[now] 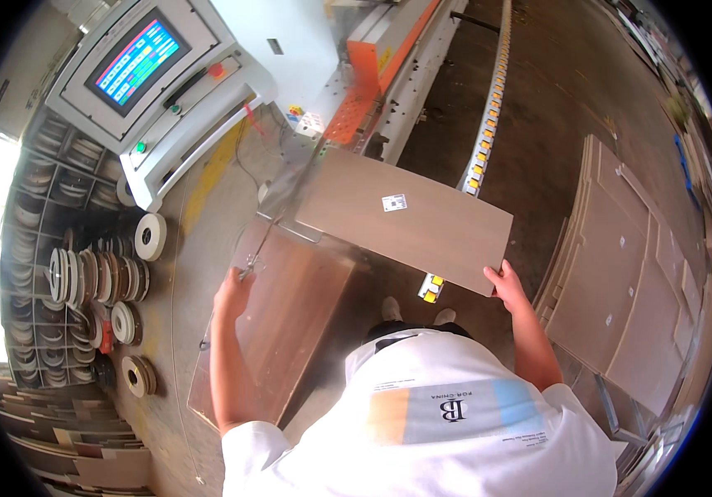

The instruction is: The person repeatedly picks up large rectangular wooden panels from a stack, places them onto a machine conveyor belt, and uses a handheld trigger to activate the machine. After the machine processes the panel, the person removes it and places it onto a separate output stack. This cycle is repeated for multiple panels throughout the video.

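A flat brown panel [406,217] with a small white label on top reaches out from the machine, one end at the orange guard. My right hand [503,283] grips its near right corner, thumb on top. My left hand [233,291] is closed around a small metallic tool [248,268] whose kind I cannot make out, past the panel's left end. Under that hand a wood-coloured board [277,306] slopes down toward the floor.
An orange-and-white machine [364,58] and its control panel [140,62] with a lit screen stand ahead. A rail with yellow rollers [489,132] runs beyond the panel. Stacked panels [621,265] are at right; rolls of edge-banding tape [95,277] fill racks at left.
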A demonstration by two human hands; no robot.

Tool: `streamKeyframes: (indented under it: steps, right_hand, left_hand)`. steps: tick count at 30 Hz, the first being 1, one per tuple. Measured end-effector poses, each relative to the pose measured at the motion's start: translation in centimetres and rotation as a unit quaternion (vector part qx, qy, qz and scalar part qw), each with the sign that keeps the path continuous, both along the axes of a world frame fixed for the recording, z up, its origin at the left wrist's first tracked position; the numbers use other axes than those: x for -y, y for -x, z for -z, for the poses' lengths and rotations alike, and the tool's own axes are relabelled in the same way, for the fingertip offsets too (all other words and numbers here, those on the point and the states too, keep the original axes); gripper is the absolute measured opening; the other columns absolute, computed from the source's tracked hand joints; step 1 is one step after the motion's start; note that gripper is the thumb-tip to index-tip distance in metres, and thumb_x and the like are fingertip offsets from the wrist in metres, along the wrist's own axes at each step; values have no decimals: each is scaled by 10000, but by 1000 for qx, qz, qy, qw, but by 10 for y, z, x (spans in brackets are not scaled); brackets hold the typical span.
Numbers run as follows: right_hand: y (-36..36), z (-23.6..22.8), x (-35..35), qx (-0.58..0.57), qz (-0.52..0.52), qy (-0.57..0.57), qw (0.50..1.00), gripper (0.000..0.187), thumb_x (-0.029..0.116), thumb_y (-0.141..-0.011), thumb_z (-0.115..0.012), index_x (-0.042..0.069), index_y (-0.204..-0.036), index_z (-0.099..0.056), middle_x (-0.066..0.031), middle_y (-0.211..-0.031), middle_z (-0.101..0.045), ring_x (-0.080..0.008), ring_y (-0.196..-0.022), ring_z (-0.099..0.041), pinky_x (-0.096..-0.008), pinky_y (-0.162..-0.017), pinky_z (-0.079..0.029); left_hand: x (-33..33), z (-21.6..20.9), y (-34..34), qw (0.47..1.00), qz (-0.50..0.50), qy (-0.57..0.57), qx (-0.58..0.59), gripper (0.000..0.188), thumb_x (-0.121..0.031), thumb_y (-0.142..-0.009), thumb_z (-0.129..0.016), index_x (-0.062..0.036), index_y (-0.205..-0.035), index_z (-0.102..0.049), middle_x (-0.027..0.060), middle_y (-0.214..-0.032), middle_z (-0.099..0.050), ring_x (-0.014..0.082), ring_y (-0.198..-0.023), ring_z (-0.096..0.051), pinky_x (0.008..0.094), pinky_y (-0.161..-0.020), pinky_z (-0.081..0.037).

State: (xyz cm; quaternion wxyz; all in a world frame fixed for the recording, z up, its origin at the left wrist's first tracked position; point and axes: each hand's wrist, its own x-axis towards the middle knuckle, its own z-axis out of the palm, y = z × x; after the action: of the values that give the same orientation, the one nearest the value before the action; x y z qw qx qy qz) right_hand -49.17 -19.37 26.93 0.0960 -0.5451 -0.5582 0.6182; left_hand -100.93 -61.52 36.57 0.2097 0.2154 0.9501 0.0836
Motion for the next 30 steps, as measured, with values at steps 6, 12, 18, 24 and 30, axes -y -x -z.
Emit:
streamKeyframes:
  steps: [6,12,18,24,30]
  right_hand:
    - [-7,11,-4,-28,26,20,999,409,414,-1011,-618,89,-1250,-550,-39,-1005,-639,-135,-831,-635,-314,-588,-543]
    - [-26,22,-5,-119,118,109,980,486,523,-1068,-448,124,-1338,-515,-87,-1110,-636,-216,-916,-661,-410,-715,-579]
    - [-27,29,-6,-125,169,104,972,562,548,-1055,-459,98,-1392,-469,-136,-1121,-631,-267,-940,-666,-439,-757,-576]
    - [-30,20,-16,-84,50,116,988,531,549,-1039,-502,74,-1275,-529,-121,-1096,-635,-260,-924,-683,-462,-772,-589]
    - [-19,25,-9,-46,20,20,999,443,444,-1036,-566,17,-1153,-546,-94,-1081,-661,-212,-870,-701,-382,-595,-627]
  left_hand:
    - [-60,91,-29,987,-51,-136,66,377,-369,-1010,-577,-47,-1188,-497,260,-888,-679,485,-865,-645,543,-708,-489]
    - [-154,45,-189,983,127,-81,108,383,-345,-997,-613,-53,-1207,-480,291,-945,-699,509,-904,-660,563,-790,-516]
    - [-111,21,-231,929,284,4,237,382,-356,-991,-623,-97,-1257,-535,237,-956,-718,411,-866,-709,512,-733,-527]
    - [38,67,-113,962,-166,-109,187,337,-348,-978,-626,-113,-1215,-583,216,-915,-723,380,-834,-714,508,-677,-532]
    - [11,-1,-205,985,62,73,143,425,-415,-968,-615,-127,-1278,-571,212,-1056,-737,427,-996,-698,498,-821,-546]
